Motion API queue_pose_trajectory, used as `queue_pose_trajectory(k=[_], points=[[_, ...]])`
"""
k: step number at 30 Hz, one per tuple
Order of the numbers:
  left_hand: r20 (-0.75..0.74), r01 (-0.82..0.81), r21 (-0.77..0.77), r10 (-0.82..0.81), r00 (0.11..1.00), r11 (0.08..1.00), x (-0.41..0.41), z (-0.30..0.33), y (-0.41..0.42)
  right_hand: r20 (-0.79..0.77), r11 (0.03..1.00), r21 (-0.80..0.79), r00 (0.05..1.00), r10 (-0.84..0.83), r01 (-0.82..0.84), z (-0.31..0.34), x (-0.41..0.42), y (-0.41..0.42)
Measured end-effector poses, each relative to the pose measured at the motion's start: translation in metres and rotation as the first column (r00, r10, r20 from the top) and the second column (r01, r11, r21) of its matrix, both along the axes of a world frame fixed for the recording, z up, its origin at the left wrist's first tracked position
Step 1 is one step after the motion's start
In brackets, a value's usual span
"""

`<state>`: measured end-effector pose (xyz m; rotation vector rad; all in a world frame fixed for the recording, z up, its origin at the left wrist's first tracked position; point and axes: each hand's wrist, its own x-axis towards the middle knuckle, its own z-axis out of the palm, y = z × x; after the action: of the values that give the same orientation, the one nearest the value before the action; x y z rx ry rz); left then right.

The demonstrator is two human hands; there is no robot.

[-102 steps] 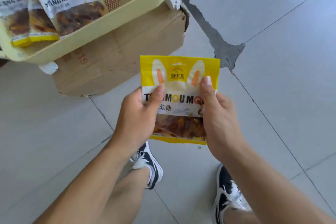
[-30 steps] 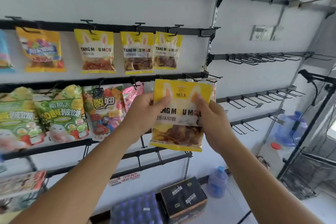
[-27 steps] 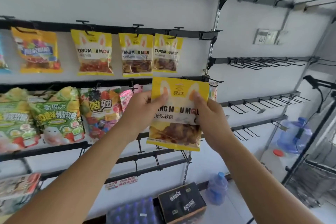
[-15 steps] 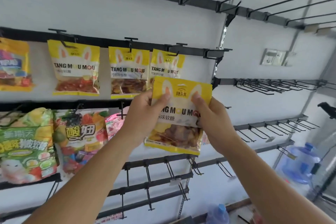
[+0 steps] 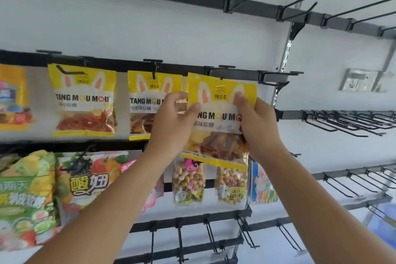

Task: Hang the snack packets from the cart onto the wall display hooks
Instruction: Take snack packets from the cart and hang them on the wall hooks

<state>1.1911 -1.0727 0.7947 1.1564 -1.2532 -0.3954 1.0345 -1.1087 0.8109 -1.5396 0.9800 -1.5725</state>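
My left hand [image 5: 171,122] and right hand [image 5: 256,122] pinched the yellow snack packet [image 5: 218,122] by its side edges, top just under the display hook [image 5: 222,69].

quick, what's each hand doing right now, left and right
Left hand: pinching the left edge of the yellow snack packet.
Right hand: pinching the same packet's right edge, thumb on its front.

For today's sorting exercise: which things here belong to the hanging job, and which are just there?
Job: held packet, left hand, right hand, hook.
Just there: hung yellow packets, nut bags, green bag, wall socket.
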Motion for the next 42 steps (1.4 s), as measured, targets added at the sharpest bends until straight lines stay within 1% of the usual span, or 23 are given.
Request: queue_pose_trajectory(k=[2, 5, 7, 12, 17, 18, 20, 23, 25, 30, 35, 39, 42], points=[[0.065, -0.039, -0.045, 0.042, 0.997, 0.998, 0.001, -0.003, -0.006, 0.041, 0.999, 0.018, 0.999, 0.030, -0.030, 0.007, -0.001, -0.015], [0.186, -0.110, -0.081, 0.123, 0.975, 0.991, 0.003, -0.010, -0.016, 0.034, 0.999, 0.019, 0.998, 0.047, -0.048, 0.019, -0.002, -0.034], [0.241, -0.139, -0.097, 0.158, 0.957, 0.986, 0.002, -0.012, -0.023, 0.020, 0.998, 0.014, 0.998, 0.059, -0.059, 0.023, -0.002, -0.045], [0.283, -0.182, -0.138, 0.215, 0.935, 0.974, 0.000, -0.010, -0.037, 0.010, 0.995, 0.056, 0.996, 0.087, -0.087, 0.025, -0.003, -0.064], [0.351, -0.208, -0.215, 0.274, 0.895, 0.954, -0.004, -0.012, -0.045, 0.026, 0.984, 0.078, 0.987, 0.160, -0.161, 0.025, -0.008, -0.072], [0.342, -0.215, -0.219, 0.282, 0.896, 0.952, -0.004, -0.010, -0.046, 0.025, 0.982, 0.074, 0.985, 0.171, -0.173, 0.026, -0.008, -0.072], [0.281, -0.216, -0.230, 0.277, 0.919, 0.949, -0.006, -0.005, -0.050, 0.030, 0.978, 0.059, 0.980, 0.196, -0.198, 0.028, -0.006, -0.072], [0.174, -0.191, -0.209, 0.229, 0.958, 0.959, -0.007, 0.001, -0.055, 0.031, 0.976, 0.051, 0.977, 0.210, -0.212, 0.030, -0.004, -0.072], [0.143, -0.168, -0.178, 0.194, 0.970, 0.970, -0.009, 0.006, -0.055, 0.030, 0.976, 0.055, 0.977, 0.210, -0.212, 0.029, -0.004, -0.072], [0.139, -0.135, -0.077, 0.144, 0.980, 0.988, -0.010, 0.005, -0.057, 0.018, 0.974, 0.090, 0.979, 0.205, -0.206, 0.025, -0.007, -0.075], [0.103, -0.111, -0.033, 0.114, 0.988, 0.993, -0.009, 0.004, -0.061, 0.010, 0.970, 0.120, 0.978, 0.210, -0.210, 0.020, -0.007, -0.077], [0.127, -0.132, -0.013, 0.133, 0.983, 0.991, -0.005, 0.000, -0.068, -0.010, 0.975, 0.111, 0.980, 0.197, -0.195, 0.014, -0.006, -0.084], [0.198, -0.220, -0.040, 0.223, 0.954, 0.975, -0.004, -0.005, -0.074, -0.095, 0.991, 0.061, 0.987, 0.128, -0.122, 0.010, -0.003, -0.092]])
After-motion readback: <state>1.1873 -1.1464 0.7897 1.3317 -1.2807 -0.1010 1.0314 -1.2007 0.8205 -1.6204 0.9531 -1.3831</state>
